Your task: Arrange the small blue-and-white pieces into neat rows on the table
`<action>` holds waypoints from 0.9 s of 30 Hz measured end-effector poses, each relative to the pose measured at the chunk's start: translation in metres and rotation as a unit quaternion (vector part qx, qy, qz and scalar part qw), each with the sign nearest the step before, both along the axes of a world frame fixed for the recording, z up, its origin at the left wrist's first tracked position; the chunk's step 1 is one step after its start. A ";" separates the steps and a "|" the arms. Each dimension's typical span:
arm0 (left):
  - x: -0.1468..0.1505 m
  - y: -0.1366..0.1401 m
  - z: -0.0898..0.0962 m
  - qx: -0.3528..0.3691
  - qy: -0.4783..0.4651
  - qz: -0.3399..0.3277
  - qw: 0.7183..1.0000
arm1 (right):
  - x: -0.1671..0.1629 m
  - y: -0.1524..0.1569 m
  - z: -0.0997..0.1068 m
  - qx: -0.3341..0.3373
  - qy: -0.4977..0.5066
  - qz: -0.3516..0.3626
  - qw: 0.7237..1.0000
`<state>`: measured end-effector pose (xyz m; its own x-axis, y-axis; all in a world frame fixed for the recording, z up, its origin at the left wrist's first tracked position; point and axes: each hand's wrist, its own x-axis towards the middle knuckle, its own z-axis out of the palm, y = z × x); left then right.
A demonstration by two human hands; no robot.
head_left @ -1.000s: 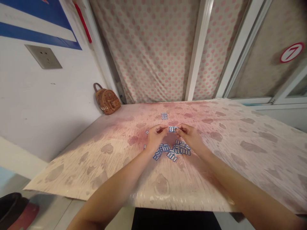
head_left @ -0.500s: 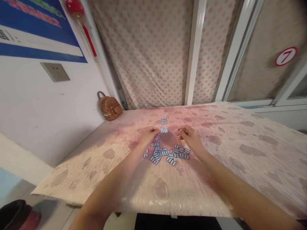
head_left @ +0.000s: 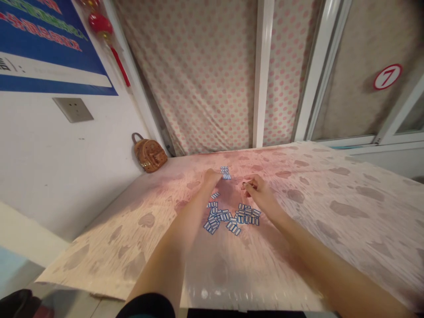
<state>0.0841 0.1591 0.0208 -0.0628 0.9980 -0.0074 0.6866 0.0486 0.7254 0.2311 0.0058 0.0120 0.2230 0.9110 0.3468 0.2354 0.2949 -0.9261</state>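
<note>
Small blue-and-white tiles lie in a loose pile (head_left: pixel 232 216) on the table's patterned cloth (head_left: pixel 298 207). Farther back sits a small neat stack of the same tiles (head_left: pixel 225 169). My left hand (head_left: pixel 212 179) reaches forward, and its fingertips pinch a short row of tiles (head_left: pixel 227 176) right against the near side of that stack. My right hand (head_left: pixel 256 191) hovers just beyond the pile's right side. Its fingers are curled together and I see nothing in them.
A brown mini backpack (head_left: pixel 149 154) leans in the back left corner against the white wall. A pink-dotted curtain (head_left: pixel 212 88) hangs behind the table. The table's near edge (head_left: pixel 232 304) is close to my body. A dark object (head_left: pixel 13 304) lies on the floor at the lower left.
Both hands held the short row of tiles between them. The right hand let go and drew back, and the left hand carried the row forward to the small stack.
</note>
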 end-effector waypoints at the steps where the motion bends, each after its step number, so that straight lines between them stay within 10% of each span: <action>1: 0.000 -0.001 0.000 -0.005 0.014 0.006 1.000 | 0.000 0.000 -0.001 -0.001 -0.005 0.004 1.000; 27: -0.002 -0.001 -0.003 -0.011 0.065 0.012 0.998 | -0.002 -0.002 -0.002 -0.030 -0.034 0.012 0.999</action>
<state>0.0824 0.1586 0.0181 -0.0886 0.9959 -0.0187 0.7738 0.0806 0.6282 0.2289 0.0037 0.0105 0.1778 0.9354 0.3057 0.2920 0.2465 -0.9241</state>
